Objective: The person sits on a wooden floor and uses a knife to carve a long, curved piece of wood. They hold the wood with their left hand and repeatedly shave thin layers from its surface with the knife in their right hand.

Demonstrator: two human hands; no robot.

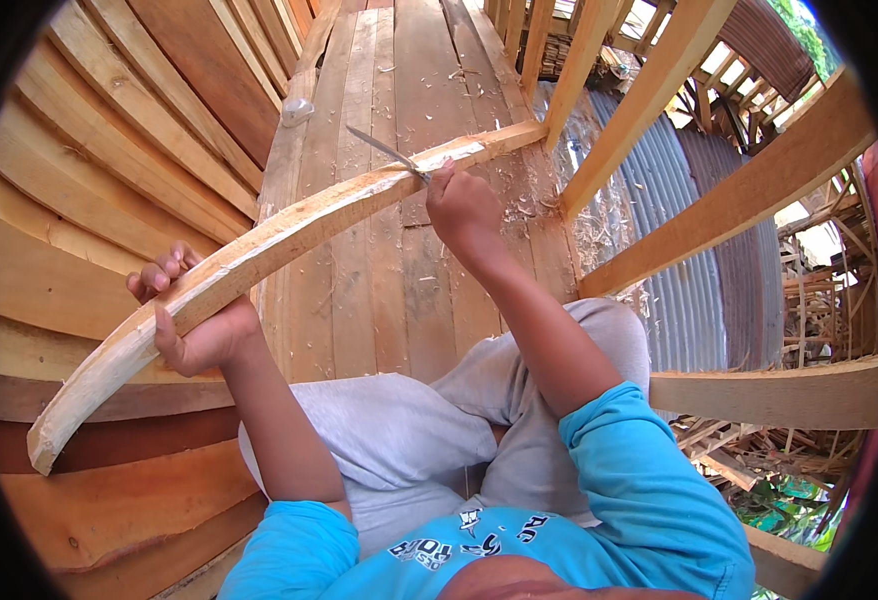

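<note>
A long pale wooden beam [269, 232] slants across in front of me, from the near left up to the railing at the far right. My left hand [204, 310] is wrapped round its lower part, the thumb on the near side and the fingers over the far side. In my right hand [464, 205] is a knife, its handle hidden in the fist. The knife's blade [381, 147] lies across the beam's upper face, its tip pointing to the far left. Fresh whitish cut marks show along the beam's edge.
Wood shavings [459, 75] lie scattered over the plank floor [359, 290]. A small clear plastic item [297, 111] sits by the left plank wall [139, 130]. Slanted wooden railing posts [649, 110] stand on the right, with corrugated metal sheets [674, 250] beyond them.
</note>
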